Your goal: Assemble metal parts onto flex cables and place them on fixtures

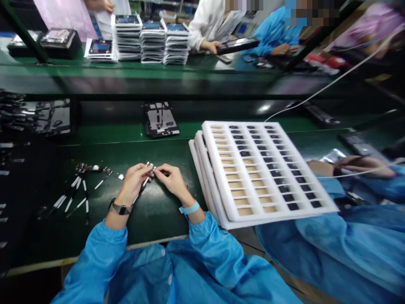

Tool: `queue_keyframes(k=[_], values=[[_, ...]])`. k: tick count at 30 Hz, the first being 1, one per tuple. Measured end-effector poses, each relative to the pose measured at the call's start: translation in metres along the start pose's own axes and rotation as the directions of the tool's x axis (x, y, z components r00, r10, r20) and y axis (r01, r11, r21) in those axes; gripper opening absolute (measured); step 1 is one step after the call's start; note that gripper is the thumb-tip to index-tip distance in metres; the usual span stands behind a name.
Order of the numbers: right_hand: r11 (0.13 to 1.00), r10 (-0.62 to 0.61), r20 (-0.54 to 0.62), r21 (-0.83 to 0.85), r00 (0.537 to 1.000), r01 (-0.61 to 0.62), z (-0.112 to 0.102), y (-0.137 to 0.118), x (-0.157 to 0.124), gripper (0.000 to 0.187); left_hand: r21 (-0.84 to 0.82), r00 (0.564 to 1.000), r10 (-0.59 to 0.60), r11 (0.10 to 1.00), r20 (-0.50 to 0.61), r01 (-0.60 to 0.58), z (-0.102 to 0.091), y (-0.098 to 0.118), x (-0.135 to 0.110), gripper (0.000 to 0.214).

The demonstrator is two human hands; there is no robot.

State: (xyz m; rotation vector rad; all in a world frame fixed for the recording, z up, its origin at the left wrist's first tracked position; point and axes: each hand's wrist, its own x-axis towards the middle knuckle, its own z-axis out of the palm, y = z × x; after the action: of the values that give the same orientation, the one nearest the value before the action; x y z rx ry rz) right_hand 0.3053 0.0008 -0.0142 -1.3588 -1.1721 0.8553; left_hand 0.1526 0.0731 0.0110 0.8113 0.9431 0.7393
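Note:
Between my hands is a small electronic part with a dark flex cable (145,182), its pale strip hanging down toward my left wrist. My left hand (136,180) is closed on it, thumb and fingers pinching the metallic end. My right hand (171,179) has its fingertips pinched at the same end; whatever is between them is too small to name. Left of my hands, a loose pile of similar flex cables (82,169) lies on the green table (152,223), white strips fanned out. A tiny pale piece (120,176) rests between that pile and my left hand.
Stacked white foam trays (232,179) stand at my right, the top one partly filled with black parts. A flat device panel (161,119) lies ahead, more panels (57,117) at left. Stacked devices (128,40) line the shelf. A co-worker's blue sleeve (373,185) is close on the right.

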Motion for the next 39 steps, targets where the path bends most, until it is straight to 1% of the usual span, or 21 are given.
queue_keyframes(k=[5,9,15,20,24,28,31,36,39], values=[[1.0,-0.002,-0.002,-0.001,1.0,0.002,0.002,0.001,0.003,0.02,0.04,0.998,0.02,0.999,-0.051,-0.018,-0.002,-0.002,0.003,0.05],[1.0,0.001,-0.01,-0.008,1.0,-0.001,0.004,0.001,0.005,0.018,0.059,0.996,0.043,0.998,-0.08,-0.038,-0.002,-0.002,0.003,0.053],[0.995,0.03,0.0,0.091,1.0,-0.029,0.006,0.003,0.006,0.02,-0.001,0.999,0.001,1.0,-0.049,-0.001,-0.006,-0.006,0.005,0.048],[0.999,0.026,0.018,0.043,0.999,-0.027,0.006,0.009,0.009,0.025,0.022,0.998,0.006,1.0,-0.069,-0.004,-0.011,-0.012,0.011,0.045],[0.993,0.068,0.035,0.093,0.997,-0.071,0.006,0.01,0.008,0.03,0.027,0.997,-0.011,1.0,-0.078,0.014,-0.007,-0.008,0.008,0.049],[0.978,0.112,0.075,0.171,0.991,-0.124,0.006,0.006,0.006,0.03,0.041,0.997,-0.008,0.999,-0.077,0.011,-0.003,-0.003,0.002,0.053],[0.967,0.141,0.09,0.2,0.986,-0.156,0.005,0.003,0.005,0.033,0.044,0.997,-0.006,0.999,-0.082,0.01,-0.002,-0.003,0.0,0.053],[0.95,0.16,0.112,0.251,0.981,-0.184,0.004,0.002,0.006,0.043,0.015,0.999,0.003,1.0,-0.035,-0.002,-0.002,-0.006,-0.001,0.052],[0.949,0.162,0.102,0.256,0.982,-0.183,0.005,0.004,0.007,0.044,0.033,0.999,0.029,0.999,-0.038,-0.028,-0.001,-0.006,-0.002,0.053]])
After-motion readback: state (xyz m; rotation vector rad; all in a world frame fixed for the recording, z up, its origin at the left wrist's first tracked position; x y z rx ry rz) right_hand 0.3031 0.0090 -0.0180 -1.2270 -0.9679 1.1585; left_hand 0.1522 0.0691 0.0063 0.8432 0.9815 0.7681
